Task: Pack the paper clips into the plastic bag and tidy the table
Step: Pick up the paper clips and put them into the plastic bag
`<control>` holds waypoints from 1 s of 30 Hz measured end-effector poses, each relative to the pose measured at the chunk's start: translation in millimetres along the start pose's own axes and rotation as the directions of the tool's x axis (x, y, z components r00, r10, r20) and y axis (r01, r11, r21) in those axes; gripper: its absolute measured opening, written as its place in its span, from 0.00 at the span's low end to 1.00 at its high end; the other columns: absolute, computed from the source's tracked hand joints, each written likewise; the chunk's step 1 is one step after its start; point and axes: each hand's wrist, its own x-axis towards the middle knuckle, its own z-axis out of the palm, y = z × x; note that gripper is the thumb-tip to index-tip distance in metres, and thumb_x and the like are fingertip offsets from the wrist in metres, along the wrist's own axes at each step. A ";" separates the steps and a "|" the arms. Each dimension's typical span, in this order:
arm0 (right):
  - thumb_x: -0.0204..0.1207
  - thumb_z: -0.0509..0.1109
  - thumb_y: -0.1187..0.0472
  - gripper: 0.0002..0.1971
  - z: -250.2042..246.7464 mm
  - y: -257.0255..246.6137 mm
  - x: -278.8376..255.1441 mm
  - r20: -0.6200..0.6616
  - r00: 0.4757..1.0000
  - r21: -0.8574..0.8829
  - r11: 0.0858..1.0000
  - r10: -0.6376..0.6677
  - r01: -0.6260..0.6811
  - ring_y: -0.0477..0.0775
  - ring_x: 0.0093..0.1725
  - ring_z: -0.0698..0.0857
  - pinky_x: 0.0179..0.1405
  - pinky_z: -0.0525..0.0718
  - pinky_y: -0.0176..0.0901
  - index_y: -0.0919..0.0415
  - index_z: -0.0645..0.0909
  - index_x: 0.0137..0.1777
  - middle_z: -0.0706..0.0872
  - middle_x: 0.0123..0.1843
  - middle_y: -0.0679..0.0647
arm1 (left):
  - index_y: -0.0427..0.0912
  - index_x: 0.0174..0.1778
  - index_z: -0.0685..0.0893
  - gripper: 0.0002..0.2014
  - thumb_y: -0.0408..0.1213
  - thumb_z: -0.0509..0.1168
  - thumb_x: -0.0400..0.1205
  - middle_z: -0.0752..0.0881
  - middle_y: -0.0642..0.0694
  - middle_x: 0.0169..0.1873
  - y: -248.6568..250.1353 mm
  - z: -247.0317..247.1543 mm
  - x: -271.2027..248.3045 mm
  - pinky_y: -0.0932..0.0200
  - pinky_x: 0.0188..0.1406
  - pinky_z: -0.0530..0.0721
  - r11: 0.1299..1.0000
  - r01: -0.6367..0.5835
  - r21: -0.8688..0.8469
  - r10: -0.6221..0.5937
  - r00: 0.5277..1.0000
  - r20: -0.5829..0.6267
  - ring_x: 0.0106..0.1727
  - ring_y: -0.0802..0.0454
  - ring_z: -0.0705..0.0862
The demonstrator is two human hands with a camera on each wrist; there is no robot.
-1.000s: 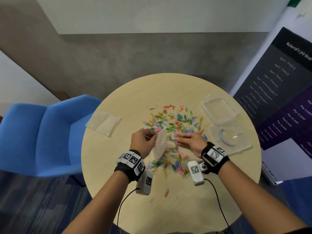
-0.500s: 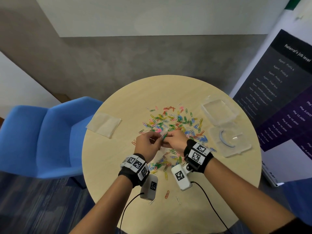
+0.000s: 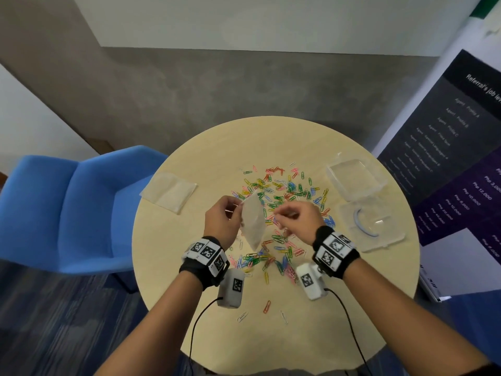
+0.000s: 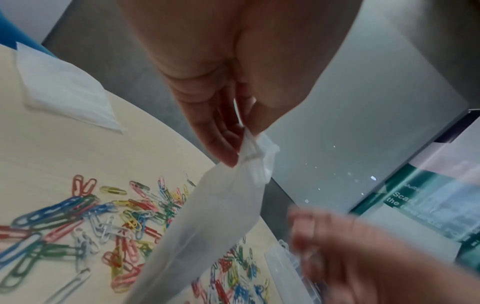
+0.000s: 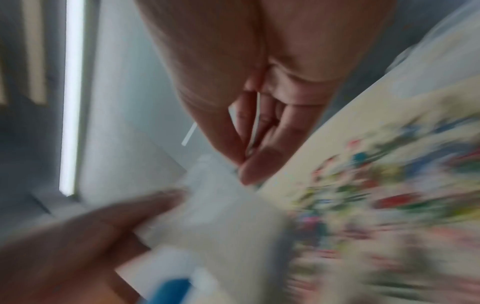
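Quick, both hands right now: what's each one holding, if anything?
Left hand: pinching the top of the plastic bag, which hangs over the paper clips.
Right hand: fingers curled, off the bag; too blurred to tell if it holds a clip.

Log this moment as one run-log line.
stage: bagging clips | left hand: pinches plastic bag at top | right hand: curled, contents unclear | paper clips: scattered on table

The head view looks steeply down from above onto the round pale wooden table [image 3: 352, 308]. Each wrist view sits close behind its own hand, looking along the fingers. All three share the translucent white plastic bag [image 3: 253, 222] and the scattered coloured paper clips [image 4: 78, 222].
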 end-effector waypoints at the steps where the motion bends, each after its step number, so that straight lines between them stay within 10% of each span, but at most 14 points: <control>1: 0.71 0.78 0.65 0.15 -6.1 17.6 -2.5 0.015 0.995 -0.122 0.988 0.094 -0.091 0.61 0.38 0.90 0.32 0.91 0.46 0.58 0.84 0.57 0.88 0.45 0.59 | 0.44 0.45 0.84 0.04 0.38 0.66 0.84 0.88 0.46 0.35 -0.7 -2.4 2.0 0.58 0.34 0.86 1.000 -0.001 -0.003 0.001 1.000 -0.003 0.34 0.48 0.87; 4: 0.59 0.86 0.53 0.45 -8.8 78.4 -13.4 0.071 0.906 -0.591 0.749 0.418 -0.300 0.57 0.46 0.89 0.33 0.90 0.45 0.53 0.69 0.76 0.80 0.65 0.59 | 0.43 0.47 0.85 0.05 0.38 0.66 0.84 0.88 0.47 0.37 -1.8 -6.6 5.4 0.69 0.31 0.81 1.000 -0.009 0.012 0.009 1.000 -0.016 0.33 0.53 0.85; 7: 0.54 0.87 0.45 0.58 3.3 113.8 -26.7 0.016 0.921 -0.711 0.652 0.390 -0.264 0.62 0.69 0.79 0.63 0.84 0.52 0.51 0.57 0.82 0.64 0.78 0.58 | 0.41 0.47 0.85 0.05 0.37 0.66 0.84 0.88 0.46 0.36 -2.5 -6.6 5.7 0.71 0.28 0.80 1.000 0.002 -0.006 -0.002 1.000 -0.011 0.29 0.56 0.84; 17: 0.69 0.79 0.52 0.39 60.0 106.1 -2.4 -0.001 0.992 -0.617 0.780 0.125 -0.099 0.60 0.71 0.76 0.75 0.73 0.49 0.54 0.67 0.79 0.63 0.77 0.57 | 0.44 0.46 0.84 0.04 0.39 0.66 0.84 0.88 0.45 0.36 -4.5 -7.3 -4.7 0.65 0.29 0.82 0.999 0.048 -0.004 -0.047 0.998 0.028 0.30 0.53 0.86; 22: 0.73 0.74 0.46 0.35 80.0 108.3 3.9 0.125 0.992 -0.740 0.668 0.019 0.081 0.64 0.70 0.74 0.70 0.77 0.52 0.52 0.67 0.79 0.64 0.77 0.61 | 0.46 0.44 0.84 0.04 0.40 0.66 0.84 0.88 0.45 0.36 -4.5 -11.3 -6.8 0.56 0.33 0.86 0.999 0.048 -0.011 -0.047 0.998 0.032 0.33 0.48 0.88; 30: 0.82 0.62 0.60 0.13 80.4 106.5 11.3 0.243 0.965 -0.806 0.532 -0.102 0.259 0.63 0.55 0.80 0.50 0.81 0.48 0.64 0.82 0.60 0.78 0.56 0.60 | 0.43 0.47 0.85 0.04 0.38 0.66 0.84 0.87 0.49 0.38 -9.5 -20.7 -8.6 0.76 0.29 0.76 0.998 0.020 0.058 -0.021 1.000 0.007 0.31 0.64 0.81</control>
